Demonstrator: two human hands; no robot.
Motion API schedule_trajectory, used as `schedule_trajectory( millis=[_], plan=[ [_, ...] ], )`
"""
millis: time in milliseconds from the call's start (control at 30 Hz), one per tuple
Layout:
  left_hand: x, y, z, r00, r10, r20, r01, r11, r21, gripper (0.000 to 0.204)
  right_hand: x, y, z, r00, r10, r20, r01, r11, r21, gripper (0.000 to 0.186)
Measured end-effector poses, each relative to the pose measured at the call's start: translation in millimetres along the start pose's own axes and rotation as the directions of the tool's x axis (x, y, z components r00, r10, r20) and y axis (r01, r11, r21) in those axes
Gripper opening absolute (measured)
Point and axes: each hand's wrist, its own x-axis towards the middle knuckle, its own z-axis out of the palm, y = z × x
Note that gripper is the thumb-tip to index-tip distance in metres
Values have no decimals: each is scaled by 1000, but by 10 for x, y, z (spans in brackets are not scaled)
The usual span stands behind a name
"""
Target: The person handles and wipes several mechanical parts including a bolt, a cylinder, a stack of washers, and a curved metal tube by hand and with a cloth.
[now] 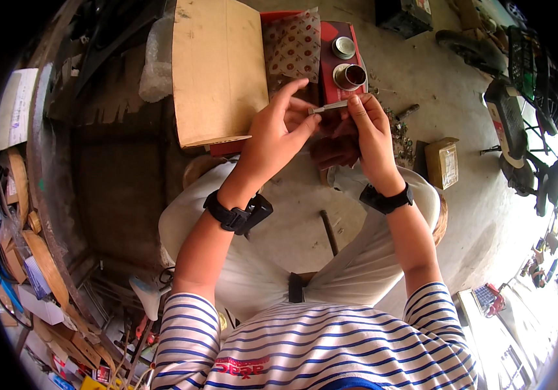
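So, the right hand point(376, 133) has a slim silvery strip point(331, 106) pinched between thumb and fingers, and that strip sits out in front of the person, just below an open tin point(338, 75). The left hand point(269, 133) is at the strip's other end, index finger lifted off; can't tell whether it's gripping or only touching. Some dark reddish-brown cloth point(335, 154) hangs right below. The tin's on a red box point(325, 60) beside a round silver lid point(344, 47), with a patterned plastic bag point(293, 45) to the left.
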Motion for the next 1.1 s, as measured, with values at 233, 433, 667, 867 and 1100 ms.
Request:
schedule_trajectory(
  millis=[233,433,667,867,1100],
  plan=[
    [3,-90,-9,990,-131,-52,130,991,-28,39,8,10,-2,1000,7,11,-8,1000,5,25],
    [-22,-5,37,999,29,-17,-29,999,32,37,-10,-24,37,1000,27,0,-27,1000,0,25],
    [4,130,-50,866,-484,125,491,870,-35,34,20,14,28,999,-44,15,45,998,-42,25],
    [3,-99,26,998,42,-52,-41,999,7,33,33,13,22,999,-10,-34,9,1000,-30,23],
    [-13,12,2,984,-175,-33,170,978,-123,20,20,44,30,997,-77,-9,76,995,-57,22]
  ],
)
